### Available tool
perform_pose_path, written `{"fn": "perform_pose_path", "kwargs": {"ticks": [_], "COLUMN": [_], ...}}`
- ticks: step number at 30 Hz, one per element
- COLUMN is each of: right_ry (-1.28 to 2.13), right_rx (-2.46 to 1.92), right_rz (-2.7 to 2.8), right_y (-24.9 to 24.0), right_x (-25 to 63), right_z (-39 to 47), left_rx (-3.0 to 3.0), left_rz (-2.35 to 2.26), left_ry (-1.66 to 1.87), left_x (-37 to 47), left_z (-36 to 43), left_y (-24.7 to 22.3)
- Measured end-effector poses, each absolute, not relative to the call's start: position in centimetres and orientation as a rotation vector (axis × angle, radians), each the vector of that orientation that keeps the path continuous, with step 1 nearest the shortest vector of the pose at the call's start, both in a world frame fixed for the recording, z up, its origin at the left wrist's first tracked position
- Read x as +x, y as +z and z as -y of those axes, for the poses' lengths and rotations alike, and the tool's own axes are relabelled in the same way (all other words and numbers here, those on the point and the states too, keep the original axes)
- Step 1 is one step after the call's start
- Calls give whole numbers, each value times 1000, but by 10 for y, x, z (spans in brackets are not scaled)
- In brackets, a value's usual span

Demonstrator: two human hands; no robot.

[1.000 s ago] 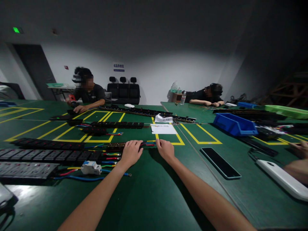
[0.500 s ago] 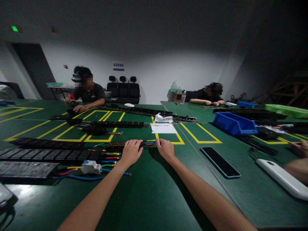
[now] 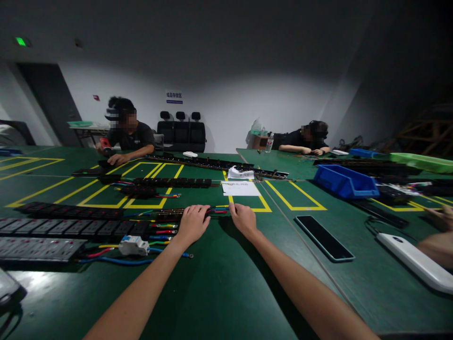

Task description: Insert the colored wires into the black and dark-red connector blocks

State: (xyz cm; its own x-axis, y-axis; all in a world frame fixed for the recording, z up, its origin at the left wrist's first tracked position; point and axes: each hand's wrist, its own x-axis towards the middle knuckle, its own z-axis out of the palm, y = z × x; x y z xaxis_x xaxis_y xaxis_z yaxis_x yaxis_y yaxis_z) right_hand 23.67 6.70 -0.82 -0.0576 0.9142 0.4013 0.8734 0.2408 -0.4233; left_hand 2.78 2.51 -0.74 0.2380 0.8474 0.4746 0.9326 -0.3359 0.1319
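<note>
My left hand (image 3: 194, 222) is closed over the right end of a dark strip (image 3: 169, 216) that lies on the green table (image 3: 215, 293). Blue, red and yellow wires (image 3: 219, 209) run out from under its fingers to the right. At their far ends my right hand (image 3: 243, 219) is curled with thumb and forefinger pinched on the wires. Left of my forearm, grey and black socket strips (image 3: 38, 249) lie in rows, and a white circuit breaker (image 3: 133, 245) sits among coloured wires with ring terminals. Just beyond my hands lies a white paper sheet (image 3: 241, 189).
To the right are a phone (image 3: 323, 238), a white power bank-like device (image 3: 414, 259), a blue bin (image 3: 345, 182) and another person's hand (image 3: 437, 248) at the edge. Long black strips (image 3: 219, 165) cross the table farther back. Two people (image 3: 132, 134) sit opposite.
</note>
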Motion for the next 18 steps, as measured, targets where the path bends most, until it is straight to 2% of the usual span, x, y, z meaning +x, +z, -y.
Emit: {"fn": "perform_pose_path", "kwargs": {"ticks": [18], "right_ry": [76], "right_rx": [-1671], "right_rz": [1916], "right_y": [-10], "right_x": [236], "right_z": [-69], "left_rx": [-2320], "left_rz": [1670], "left_ry": [-718], "left_x": [27], "left_z": [-26], "left_y": [-8]}}
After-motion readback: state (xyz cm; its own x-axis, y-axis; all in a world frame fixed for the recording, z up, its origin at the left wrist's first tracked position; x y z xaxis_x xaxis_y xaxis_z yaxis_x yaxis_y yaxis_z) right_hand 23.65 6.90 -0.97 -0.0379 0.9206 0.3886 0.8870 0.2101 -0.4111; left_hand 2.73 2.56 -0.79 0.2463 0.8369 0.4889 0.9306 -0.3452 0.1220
